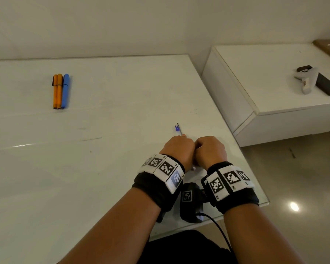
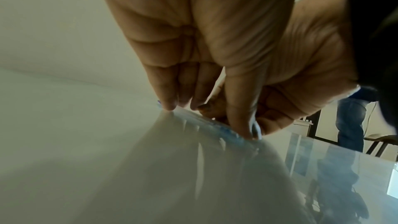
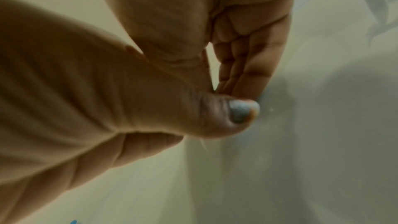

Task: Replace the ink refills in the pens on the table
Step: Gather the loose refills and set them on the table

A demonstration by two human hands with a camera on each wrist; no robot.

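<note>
L hand (image 1: 177,149) fingers (image 2: 170,91) point down w/ tips on the glossy white table (image 1: 103,149), pressing on a thin clear plastic packet w/ blue print (image 2: 215,123) that lies flat there; thumb tip sits on the packet's near edge. Fingers mostly straight, not wrapped round it. R hand (image 1: 211,149) is knuckle to knuckle w/ the L one, fingers curled under; whether it pinches the packet or anything else I cannot tell, as head view shows only the backs of the hands and R wrist view shows just a thumb (image 3: 226,117) and bent fingers close over the table. Just beyond the L knuckles, a few thin ink refills w/ blue ends (image 1: 178,128) stick out on the table, pointing away. Both hands are near the table's front R corner. Well apart, far L on the table, lie two orange pens (image 1: 57,91) and one blue pen (image 1: 65,91), capped, side by side and touching. R of the table, a low white cabinet (image 1: 265,88) carries a white controller (image 1: 306,79) and a dark phone (image 1: 327,84).
</note>
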